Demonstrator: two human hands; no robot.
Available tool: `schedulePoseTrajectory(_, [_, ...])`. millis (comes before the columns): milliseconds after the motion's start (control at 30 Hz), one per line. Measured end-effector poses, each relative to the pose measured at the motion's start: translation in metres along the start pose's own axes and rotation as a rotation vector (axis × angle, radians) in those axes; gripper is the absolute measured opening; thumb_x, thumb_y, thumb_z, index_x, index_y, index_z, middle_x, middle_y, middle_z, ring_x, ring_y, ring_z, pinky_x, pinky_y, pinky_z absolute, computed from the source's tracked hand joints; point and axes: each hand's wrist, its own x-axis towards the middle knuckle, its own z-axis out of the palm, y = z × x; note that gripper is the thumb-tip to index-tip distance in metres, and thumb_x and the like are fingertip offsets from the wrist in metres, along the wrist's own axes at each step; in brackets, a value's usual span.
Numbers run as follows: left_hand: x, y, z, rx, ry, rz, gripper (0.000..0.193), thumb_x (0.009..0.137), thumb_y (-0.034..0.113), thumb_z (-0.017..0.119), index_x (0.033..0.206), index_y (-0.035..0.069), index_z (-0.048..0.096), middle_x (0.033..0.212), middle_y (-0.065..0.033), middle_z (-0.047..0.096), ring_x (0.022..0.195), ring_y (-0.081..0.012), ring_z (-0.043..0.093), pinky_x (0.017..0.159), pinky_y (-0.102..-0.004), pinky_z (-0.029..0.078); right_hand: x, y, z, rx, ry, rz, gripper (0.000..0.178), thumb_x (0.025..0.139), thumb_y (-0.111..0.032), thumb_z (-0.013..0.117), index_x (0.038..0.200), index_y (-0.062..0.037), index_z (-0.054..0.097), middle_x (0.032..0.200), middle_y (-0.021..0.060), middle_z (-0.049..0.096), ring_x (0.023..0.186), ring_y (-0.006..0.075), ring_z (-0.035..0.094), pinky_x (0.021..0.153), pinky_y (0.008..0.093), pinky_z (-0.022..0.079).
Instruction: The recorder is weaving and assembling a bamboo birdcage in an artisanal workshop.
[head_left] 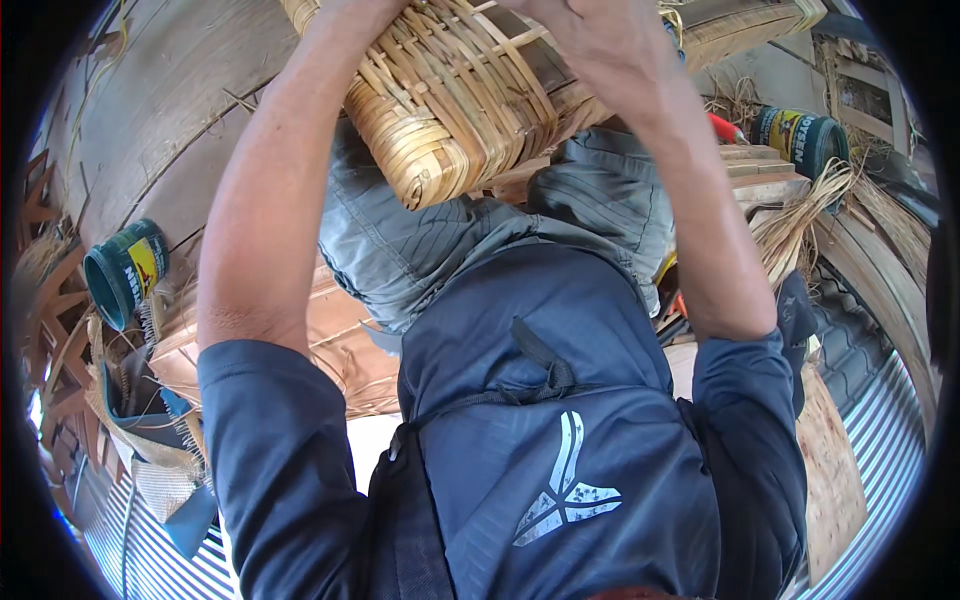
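A woven rattan piece [460, 90], tan and glossy, lies slanted over my lap at the top of the head view. Its near corner is wrapped tightly with flat strips, and loosely spaced strands cross its far side. My left hand [372, 8] is over the left edge of the weave, mostly cut off by the picture's top. My right hand [610, 45] is above the right side of the weave, its back toward me. The fingers of both hands are out of sight, so I cannot tell how they grip the strands.
Open green cans lie at the left [126, 272] and the right [800, 140]. A bundle of loose fibre strips [805, 225] hangs beside stacked wooden boards [765, 175]. A curved wooden beam [740, 35] runs behind the weave. A red-handled tool [724, 127] lies near the right can.
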Motion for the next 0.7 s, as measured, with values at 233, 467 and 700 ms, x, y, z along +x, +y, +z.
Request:
schedulePoseTrajectory(233, [0.007, -0.011, -0.002, 0.266, -0.026, 0.256, 0.023, 0.078, 0.012, 0.050, 0.081, 0.001, 0.069, 0.083, -0.0179, 0.067, 0.080, -0.0323, 0.066, 0.068, -0.0417, 0.052, -0.034, 0.037, 0.005, -0.383, -0.280, -0.172, 0.035, 0.081, -0.031, 0.060, 0.104, -0.0048, 0.055, 0.094, 0.0156, 0.063, 0.097, 0.0300, 0.058, 0.084, 0.0402, 0.043])
schedulePoseTrajectory(467, [0.010, -0.010, 0.009, 0.288, 0.060, 0.201, 0.022, 0.076, 0.010, 0.050, 0.079, 0.001, 0.070, 0.081, -0.0174, 0.067, 0.078, -0.0313, 0.066, 0.066, -0.0401, 0.053, -0.046, 0.054, 0.007, -0.384, -0.156, -0.386, 0.049, 0.072, -0.021, 0.069, 0.118, -0.0130, 0.053, 0.099, 0.0071, 0.061, 0.095, 0.0243, 0.057, 0.090, 0.0370, 0.039])
schedulePoseTrajectory(700, [0.025, -0.030, 0.019, -0.206, 0.113, 0.465, 0.021, 0.076, 0.011, 0.051, 0.078, 0.002, 0.070, 0.079, -0.0165, 0.066, 0.074, -0.0306, 0.066, 0.063, -0.0401, 0.053, -0.040, 0.061, 0.006, -0.467, -0.169, -0.487, 0.052, 0.074, -0.024, 0.066, 0.124, -0.0178, 0.053, 0.093, 0.0034, 0.061, 0.090, 0.0213, 0.058, 0.089, 0.0356, 0.039])
